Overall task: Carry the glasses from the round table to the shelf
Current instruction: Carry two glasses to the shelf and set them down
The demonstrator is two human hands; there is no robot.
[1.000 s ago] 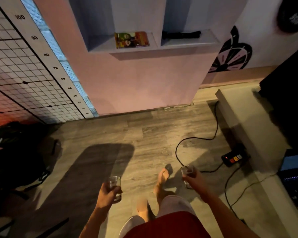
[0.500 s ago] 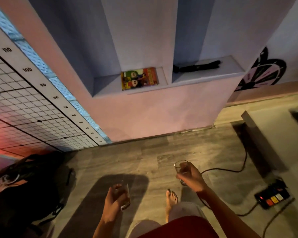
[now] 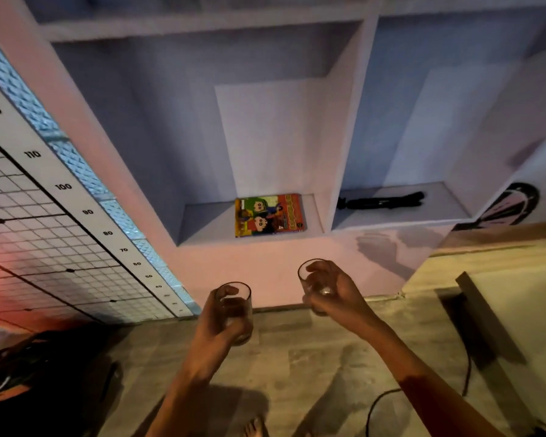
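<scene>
2 glasses arrive at the shelf.
Your left hand grips one glass, your right hand the other glass, both now raised higher and closer to the shelf beside the comic book; setting down looks next.

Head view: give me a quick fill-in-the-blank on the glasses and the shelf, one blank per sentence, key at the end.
1. Each hand holds one ____, the left hand and the right hand alike.
2. The colourful book lies flat in the ____ shelf compartment.
3. The black tripod lies in the ____ compartment.
4. Both glasses are below the shelf ledge, so neither is ____ yet.

Missing words: glass; left; right; placed
</scene>
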